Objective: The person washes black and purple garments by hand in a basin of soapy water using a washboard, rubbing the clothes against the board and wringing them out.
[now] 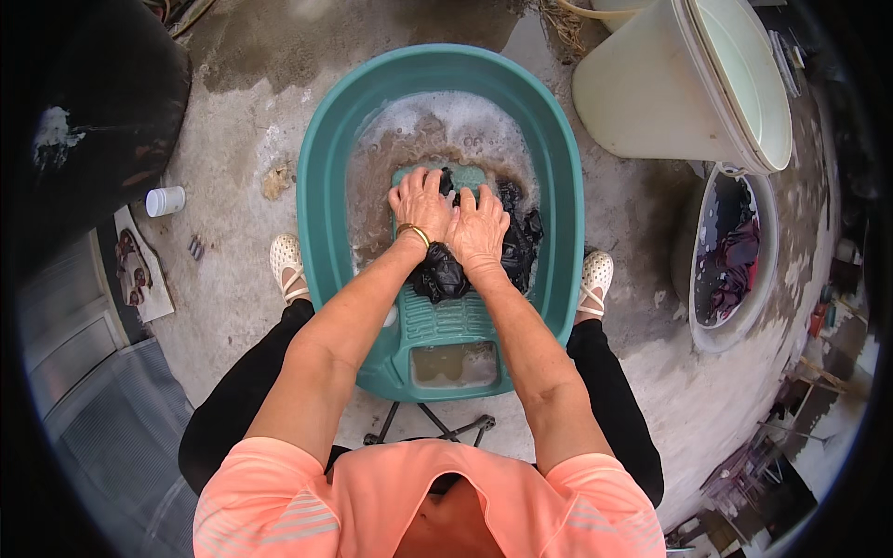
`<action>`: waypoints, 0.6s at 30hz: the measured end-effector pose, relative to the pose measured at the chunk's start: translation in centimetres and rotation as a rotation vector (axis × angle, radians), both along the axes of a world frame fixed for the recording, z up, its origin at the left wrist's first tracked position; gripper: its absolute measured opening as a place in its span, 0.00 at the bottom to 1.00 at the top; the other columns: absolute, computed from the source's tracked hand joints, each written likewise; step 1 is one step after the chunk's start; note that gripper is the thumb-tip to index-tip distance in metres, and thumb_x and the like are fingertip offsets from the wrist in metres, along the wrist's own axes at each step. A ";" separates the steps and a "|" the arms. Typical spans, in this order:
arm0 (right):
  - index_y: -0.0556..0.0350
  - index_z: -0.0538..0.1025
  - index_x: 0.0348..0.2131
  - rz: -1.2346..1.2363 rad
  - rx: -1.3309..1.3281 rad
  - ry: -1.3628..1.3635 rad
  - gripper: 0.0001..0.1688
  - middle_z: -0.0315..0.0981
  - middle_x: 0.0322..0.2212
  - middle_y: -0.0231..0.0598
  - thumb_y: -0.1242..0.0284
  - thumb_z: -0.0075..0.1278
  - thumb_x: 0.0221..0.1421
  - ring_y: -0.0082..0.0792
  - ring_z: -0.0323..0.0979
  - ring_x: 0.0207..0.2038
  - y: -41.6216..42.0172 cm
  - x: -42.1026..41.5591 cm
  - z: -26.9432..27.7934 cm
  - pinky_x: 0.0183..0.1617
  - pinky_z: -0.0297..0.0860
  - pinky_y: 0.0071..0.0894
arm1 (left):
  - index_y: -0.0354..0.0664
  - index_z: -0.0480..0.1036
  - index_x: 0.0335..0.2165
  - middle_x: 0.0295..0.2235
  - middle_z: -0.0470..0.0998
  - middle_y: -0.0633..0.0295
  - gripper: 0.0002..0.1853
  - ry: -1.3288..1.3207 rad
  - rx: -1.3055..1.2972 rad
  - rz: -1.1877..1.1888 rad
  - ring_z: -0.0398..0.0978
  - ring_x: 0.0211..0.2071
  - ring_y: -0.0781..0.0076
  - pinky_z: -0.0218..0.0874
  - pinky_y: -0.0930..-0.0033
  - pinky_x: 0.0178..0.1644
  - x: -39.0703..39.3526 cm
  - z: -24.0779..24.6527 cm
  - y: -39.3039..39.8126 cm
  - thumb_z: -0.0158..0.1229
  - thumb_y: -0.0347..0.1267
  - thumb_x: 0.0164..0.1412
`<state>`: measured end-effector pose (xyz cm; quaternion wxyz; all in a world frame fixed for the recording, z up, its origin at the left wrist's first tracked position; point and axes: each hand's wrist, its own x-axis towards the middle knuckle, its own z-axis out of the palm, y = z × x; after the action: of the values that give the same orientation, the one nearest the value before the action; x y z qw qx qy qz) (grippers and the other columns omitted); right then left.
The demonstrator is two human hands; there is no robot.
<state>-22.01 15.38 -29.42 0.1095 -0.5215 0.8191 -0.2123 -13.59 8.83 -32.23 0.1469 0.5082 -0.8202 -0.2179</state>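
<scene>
Before me stands a green plastic washtub with a built-in ribbed washboard sloping down its near side. A wet black cloth lies bunched on the board, with more of it spread to the right in the water. My left hand, a gold-coloured bangle at its wrist, presses the cloth, fingers pointing to the far end. Close beside it, thumbs nearly touching, my right hand bears down on the same cloth. Both palms hide part of the fabric. Suds float on the brownish water.
A large pale plastic bucket stands at the far right, near an oval basin holding wet dark and red cloth. On the left are a dark container and a small white jar. The concrete floor is partly wet.
</scene>
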 end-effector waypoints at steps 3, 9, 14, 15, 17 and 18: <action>0.61 0.71 0.37 0.175 0.036 -0.285 0.16 0.66 0.43 0.48 0.67 0.43 0.53 0.49 0.64 0.43 3.6 -0.5 0.5 0.47 0.59 0.47 | 0.39 0.71 0.35 0.45 0.70 0.55 0.12 0.190 0.304 -0.277 0.64 0.49 0.56 0.46 0.56 0.56 3.2 1.7 1.6 0.47 0.31 0.53; 0.62 0.72 0.31 0.707 -0.146 -0.058 0.16 0.68 0.32 0.45 0.66 0.48 0.46 0.44 0.65 0.38 7.8 1.5 1.7 0.43 0.60 0.42 | 0.35 0.69 0.35 0.38 0.67 0.50 0.13 0.307 0.115 -0.807 0.66 0.42 0.51 0.49 0.50 0.55 9.8 2.7 6.7 0.49 0.29 0.48; 0.63 0.73 0.34 0.058 0.073 -0.023 0.17 0.67 0.40 0.51 0.67 0.42 0.53 0.50 0.64 0.42 -1.1 0.3 -0.5 0.45 0.58 0.45 | 0.38 0.70 0.35 0.38 0.69 0.53 0.12 0.066 0.063 -0.133 0.64 0.42 0.51 0.52 0.53 0.47 2.7 -0.1 -0.8 0.49 0.34 0.54; 0.63 0.73 0.35 0.099 -0.020 0.070 0.17 0.66 0.42 0.51 0.67 0.42 0.53 0.50 0.63 0.44 -0.2 0.0 -0.9 0.46 0.57 0.47 | 0.39 0.70 0.36 0.39 0.69 0.53 0.12 0.079 0.070 -0.118 0.64 0.44 0.51 0.52 0.53 0.48 2.7 0.1 0.0 0.49 0.35 0.55; 0.62 0.72 0.36 0.263 0.058 -0.188 0.17 0.63 0.45 0.53 0.67 0.45 0.50 0.50 0.61 0.47 3.5 0.4 0.5 0.48 0.54 0.49 | 0.35 0.68 0.36 0.43 0.67 0.48 0.13 0.219 0.143 -0.210 0.63 0.46 0.48 0.51 0.53 0.51 4.9 1.8 3.0 0.49 0.33 0.54; 0.62 0.71 0.36 0.390 0.058 -0.213 0.18 0.64 0.44 0.51 0.67 0.47 0.48 0.49 0.62 0.46 5.8 0.6 1.9 0.48 0.55 0.48 | 0.34 0.67 0.35 0.43 0.66 0.46 0.12 0.259 0.182 -0.351 0.63 0.46 0.47 0.51 0.53 0.51 6.5 3.2 4.7 0.48 0.32 0.53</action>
<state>-21.39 21.21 -27.48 0.2493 -0.6415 0.6922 -0.2171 -7.11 13.50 -28.99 0.1644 0.3368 -0.8473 -0.3763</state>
